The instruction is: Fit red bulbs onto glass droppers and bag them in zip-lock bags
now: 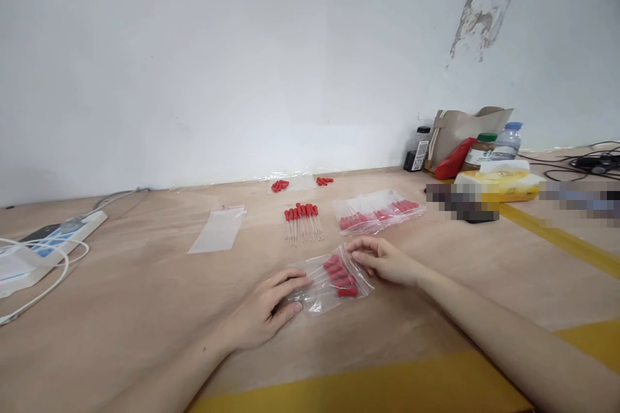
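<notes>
A clear zip-lock bag [320, 300] lies flat on the table in front of me, with several droppers [340, 276] inside, their red bulbs toward the zip end. My right hand [380, 259] has its thumb and fingers closed on the bag's zip edge. At the other end, my left hand [274, 303] rests with fingers stretched over the bag, the thumb apart from them. Just beyond is a row of loose red-bulbed droppers [303, 211]. Filled bags [380, 213] of droppers lie to their right, and a flat bag [219, 230] with nothing visible inside lies to their left.
Loose red bulbs [279, 186] lie on clear plastic near the wall. A power strip [80, 232] with white cables is at far left. To the right stand a dark bottle [416, 150], a beige bag [448, 135], a jar [480, 151] and a yellow tissue pack [513, 188].
</notes>
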Demonstrator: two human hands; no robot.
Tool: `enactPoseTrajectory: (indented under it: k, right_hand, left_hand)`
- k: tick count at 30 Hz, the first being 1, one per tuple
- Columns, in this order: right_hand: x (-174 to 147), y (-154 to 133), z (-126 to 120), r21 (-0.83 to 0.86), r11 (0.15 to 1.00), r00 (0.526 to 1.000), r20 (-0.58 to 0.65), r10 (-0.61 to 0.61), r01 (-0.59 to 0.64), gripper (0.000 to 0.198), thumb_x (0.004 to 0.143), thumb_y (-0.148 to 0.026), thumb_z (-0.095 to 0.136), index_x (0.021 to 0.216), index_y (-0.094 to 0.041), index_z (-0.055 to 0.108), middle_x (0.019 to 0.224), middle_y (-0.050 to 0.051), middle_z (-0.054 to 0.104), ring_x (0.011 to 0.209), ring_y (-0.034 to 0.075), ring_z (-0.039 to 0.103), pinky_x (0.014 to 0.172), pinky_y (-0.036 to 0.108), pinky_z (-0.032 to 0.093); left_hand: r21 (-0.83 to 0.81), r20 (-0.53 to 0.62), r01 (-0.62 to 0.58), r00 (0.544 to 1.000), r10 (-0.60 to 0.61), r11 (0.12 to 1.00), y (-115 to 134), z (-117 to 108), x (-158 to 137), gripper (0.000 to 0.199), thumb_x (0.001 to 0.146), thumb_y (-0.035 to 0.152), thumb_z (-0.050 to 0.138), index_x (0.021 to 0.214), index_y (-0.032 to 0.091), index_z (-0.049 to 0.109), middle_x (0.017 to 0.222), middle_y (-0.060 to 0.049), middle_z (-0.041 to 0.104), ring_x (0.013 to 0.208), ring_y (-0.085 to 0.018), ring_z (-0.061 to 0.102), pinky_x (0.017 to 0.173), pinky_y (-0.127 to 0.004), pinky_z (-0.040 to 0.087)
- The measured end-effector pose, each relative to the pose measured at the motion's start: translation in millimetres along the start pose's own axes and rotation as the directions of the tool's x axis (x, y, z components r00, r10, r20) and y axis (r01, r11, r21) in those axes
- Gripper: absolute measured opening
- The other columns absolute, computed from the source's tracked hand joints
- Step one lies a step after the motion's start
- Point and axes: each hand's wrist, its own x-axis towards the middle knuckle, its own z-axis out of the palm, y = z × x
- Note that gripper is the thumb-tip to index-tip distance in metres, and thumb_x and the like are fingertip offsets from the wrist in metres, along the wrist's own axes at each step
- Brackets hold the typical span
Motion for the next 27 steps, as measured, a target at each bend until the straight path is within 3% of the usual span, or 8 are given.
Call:
enactPoseTrajectory:
  k: [3,7,10,12,15,20,23,27]
  right_hand:
    - [1,2,7,0.07,0.991,0.985,-0.118,0.124,-0.116,0.039,0.069,-0.047,0.058,0.093,-0.016,0.057,0.051,-0.006,0.054,0.033,0.004,0.038,0.034,0.016,0.029]
    - [1,3,15,0.055,0.995,0.996,0.001,0.085,-0.085,0.032,0.062,-0.043,0.066,0.07,-0.014,0.06,0.06,0.0,0.062,0.051,0.01,0.054,0.047,0.02,0.041]
    - [-1,3,19,0.067,0.99,0.99,-0.061,0.127,-0.123,0.032,0.061,-0.044,0.066,0.059,-0.016,0.051,0.046,-0.005,0.053,0.041,0.008,0.047,0.041,0.019,0.037]
    - [-3,3,19,0.11,0.985,0.987,-0.071,0.143,-0.135,0.031,0.065,-0.046,0.062,0.062,-0.018,0.049,0.044,-0.006,0.05,0.038,0.007,0.044,0.038,0.018,0.035]
    - [-6,-1,14,0.246,0.964,0.992,-0.061,0.114,-0.095,0.028,0.069,-0.047,0.057,0.075,-0.02,0.051,0.057,-0.003,0.058,0.051,0.011,0.055,0.047,0.022,0.044]
    - [-3,-10,-11,0.39,0.913,0.927,-0.372,0.038,0.119,0.03,0.066,-0.044,0.062,0.075,-0.021,0.046,0.069,-0.001,0.061,0.063,0.016,0.06,0.059,0.03,0.051]
    - [10,-13,-25,0.346,0.91,0.866,-0.499,-0.029,0.23,0.029,0.068,-0.041,0.061,0.073,-0.021,0.042,0.065,-0.002,0.058,0.062,0.014,0.06,0.057,0.029,0.052]
    - [41,-8,-24,0.324,0.924,0.837,-0.547,0.011,0.2,0.027,0.073,-0.035,0.058,0.071,-0.022,0.035,0.06,-0.005,0.053,0.057,0.012,0.06,0.057,0.031,0.054]
  left_hand:
    - [0.005,-0.005,0.006,1.0,-0.006,1.0,-1,0,0,0.039,0.087,0.026,0.043,0.126,0.026,0.042,0.127,-0.005,0.046,0.116,-0.02,0.041,0.098,-0.037,0.036]
    - [0.034,0.009,0.004,1.0,-0.004,0.999,-2,-1,1,0.04,0.088,0.028,0.042,0.128,0.027,0.04,0.128,-0.004,0.047,0.119,-0.021,0.039,0.1,-0.039,0.033]
    - [0.037,0.012,0.016,1.0,-0.017,0.999,-2,-1,1,0.04,0.088,0.029,0.043,0.128,0.027,0.04,0.128,-0.003,0.047,0.12,-0.02,0.038,0.101,-0.04,0.032]
    - [0.016,0.007,0.019,1.0,-0.019,1.0,-1,-2,0,0.041,0.088,0.03,0.042,0.128,0.027,0.039,0.13,-0.003,0.045,0.12,-0.02,0.038,0.1,-0.039,0.032]
    - [-0.023,-0.025,0.021,0.999,-0.022,1.0,0,-4,-1,0.041,0.089,0.031,0.04,0.13,0.027,0.036,0.133,-0.003,0.04,0.12,-0.019,0.038,0.1,-0.038,0.032]
    - [0.107,-0.123,0.114,0.987,-0.101,0.988,-14,-13,-5,0.039,0.089,0.034,0.037,0.128,0.027,0.039,0.138,-0.003,0.033,0.125,-0.02,0.031,0.102,-0.038,0.03]
    - [0.245,-0.274,0.272,0.94,-0.202,0.931,-37,-24,-8,0.041,0.088,0.04,0.037,0.124,0.023,0.044,0.136,-0.005,0.034,0.124,-0.022,0.031,0.101,-0.038,0.029]
    - [0.369,-0.452,0.517,0.826,-0.336,0.773,-77,-40,-14,0.046,0.086,0.042,0.035,0.119,0.013,0.05,0.132,-0.012,0.039,0.124,-0.025,0.031,0.102,-0.039,0.025]
